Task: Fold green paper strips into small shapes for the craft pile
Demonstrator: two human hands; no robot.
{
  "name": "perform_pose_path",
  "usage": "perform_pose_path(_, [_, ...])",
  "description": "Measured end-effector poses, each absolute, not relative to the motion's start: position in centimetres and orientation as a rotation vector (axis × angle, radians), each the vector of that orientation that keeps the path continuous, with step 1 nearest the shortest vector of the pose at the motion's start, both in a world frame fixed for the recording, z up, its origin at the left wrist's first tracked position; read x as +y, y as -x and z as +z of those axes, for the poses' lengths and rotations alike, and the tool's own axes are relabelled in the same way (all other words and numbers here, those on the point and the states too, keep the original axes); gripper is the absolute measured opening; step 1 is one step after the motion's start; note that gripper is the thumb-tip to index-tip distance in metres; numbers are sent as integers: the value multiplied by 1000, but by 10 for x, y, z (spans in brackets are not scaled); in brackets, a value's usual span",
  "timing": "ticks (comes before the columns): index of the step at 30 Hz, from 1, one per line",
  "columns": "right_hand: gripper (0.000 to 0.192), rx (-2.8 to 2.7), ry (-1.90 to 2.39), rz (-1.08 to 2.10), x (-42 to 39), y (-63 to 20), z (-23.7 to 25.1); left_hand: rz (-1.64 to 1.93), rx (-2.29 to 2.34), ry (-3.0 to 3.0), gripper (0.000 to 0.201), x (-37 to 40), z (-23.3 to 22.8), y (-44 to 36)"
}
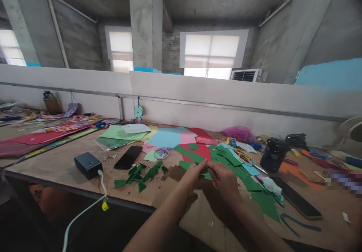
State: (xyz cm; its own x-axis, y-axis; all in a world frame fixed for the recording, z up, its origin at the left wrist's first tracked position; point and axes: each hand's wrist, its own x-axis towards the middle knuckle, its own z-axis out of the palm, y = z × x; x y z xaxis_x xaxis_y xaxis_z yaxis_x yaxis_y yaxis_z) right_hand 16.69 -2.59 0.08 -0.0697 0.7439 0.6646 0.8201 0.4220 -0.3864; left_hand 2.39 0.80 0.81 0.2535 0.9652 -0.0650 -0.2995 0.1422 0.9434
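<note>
1. Green paper piece (207, 176): between the hands, mostly covered; can't tell its long axis.
2. Left hand (197, 172), right hand (224, 175): fingertips narrow, nearly meeting; can't tell if gripping.
3. Green strip (190, 154) beyond: long axis far-left to near-right, pointing handward.

You have one left hand (195, 174) and one right hand (224, 177), three windows (213, 48), two bottles (273, 155), one black smartphone (128, 157), one dark slab (296, 198), one black power adapter (87, 164), one white cable (82, 211), one yellow tag (105, 204) and one fan (353, 128); the green paper pieces (253, 184) overlap too much for you to count.
</note>
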Motion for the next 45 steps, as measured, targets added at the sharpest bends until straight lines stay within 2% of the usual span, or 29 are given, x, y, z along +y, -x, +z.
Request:
perform_pose_path(5, [41,-1667,1267,-64,-22,-177,-10,1206,729,-753,35,21,-3,-44])
perform_pose_path(9, [53,-1372,1273,337,-12,-191,-19,1204,622,-753,35,22,-11,-43])
perform_pose_path(12, [45,-1264,1133,665,-6,-196,-26,1163,622,-739,37,18,-15,-38])
perform_pose_path(15, [37,-1204,1039,799,-4,-196,-29,1095,567,-773,39,13,-16,-35])
perform_pose_path(25, [38,-1091,994,846,-6,-197,-27,1106,561,-764,33,17,-20,-35])
perform_pose_path(36, [36,-1124,1038,810,-2,-201,-33,1082,513,-921,47,17,-22,-35])
perform_pose_path(45, [36,-1112,1062,786,-7,-196,-24,1150,551,-862,45,20,-25,-37])
